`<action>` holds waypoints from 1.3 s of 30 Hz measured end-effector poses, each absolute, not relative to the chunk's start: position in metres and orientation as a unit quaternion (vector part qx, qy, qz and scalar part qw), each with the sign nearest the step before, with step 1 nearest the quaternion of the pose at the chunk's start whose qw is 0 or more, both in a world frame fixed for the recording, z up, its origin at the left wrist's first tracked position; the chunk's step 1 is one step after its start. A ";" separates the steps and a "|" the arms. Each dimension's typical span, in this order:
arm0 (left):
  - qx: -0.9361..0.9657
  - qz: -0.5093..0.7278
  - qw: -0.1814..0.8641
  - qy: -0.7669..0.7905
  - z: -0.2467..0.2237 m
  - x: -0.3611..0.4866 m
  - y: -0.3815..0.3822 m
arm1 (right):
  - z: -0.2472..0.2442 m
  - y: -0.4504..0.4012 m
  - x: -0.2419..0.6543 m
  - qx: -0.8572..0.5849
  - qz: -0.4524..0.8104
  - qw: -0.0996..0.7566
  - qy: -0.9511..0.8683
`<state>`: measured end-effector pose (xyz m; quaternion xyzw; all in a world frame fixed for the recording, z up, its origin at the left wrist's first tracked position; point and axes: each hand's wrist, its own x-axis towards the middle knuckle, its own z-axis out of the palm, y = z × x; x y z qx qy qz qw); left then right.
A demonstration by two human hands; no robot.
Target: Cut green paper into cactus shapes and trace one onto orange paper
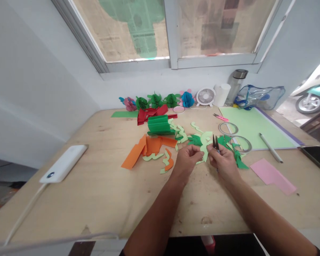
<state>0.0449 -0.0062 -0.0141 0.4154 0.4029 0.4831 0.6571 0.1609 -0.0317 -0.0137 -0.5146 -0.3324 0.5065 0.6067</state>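
Between my two hands is a light green scalloped paper piece (206, 138). My left hand (188, 159) pinches its lower left edge. My right hand (224, 161) holds small dark-bladed scissors (216, 143), blades pointing up, and its fingertips are at the paper's right edge. Dark green paper scraps (194, 139) lie behind and to the right of the hands. Wavy light green strips (181, 133) are left of them, beside a folded green paper (159, 124). Folded orange paper (152, 145) and folded red paper (150, 114) lie farther left.
Paper figures (156, 100), a white fan (206, 96) and a bottle (236, 85) line the wall. Tape rings (240, 143), pink scissors (220, 117), a pen (271, 147), pink paper (273, 175) and a phone (318, 158) are right. A white power bank (65, 163) with cable is left.
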 end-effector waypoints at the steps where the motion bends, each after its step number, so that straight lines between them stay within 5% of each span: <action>1: 0.423 0.483 0.652 0.402 -0.016 0.045 -0.005 | -0.014 -0.031 0.162 -0.516 0.504 0.610 -0.329; 24: 0.350 0.562 0.611 0.434 0.001 0.025 0.001 | -0.012 -0.038 0.155 -0.539 0.529 0.475 -0.451; 39: 0.371 0.562 0.599 0.433 0.001 0.032 -0.002 | -0.009 -0.039 0.153 -0.544 0.524 0.459 -0.466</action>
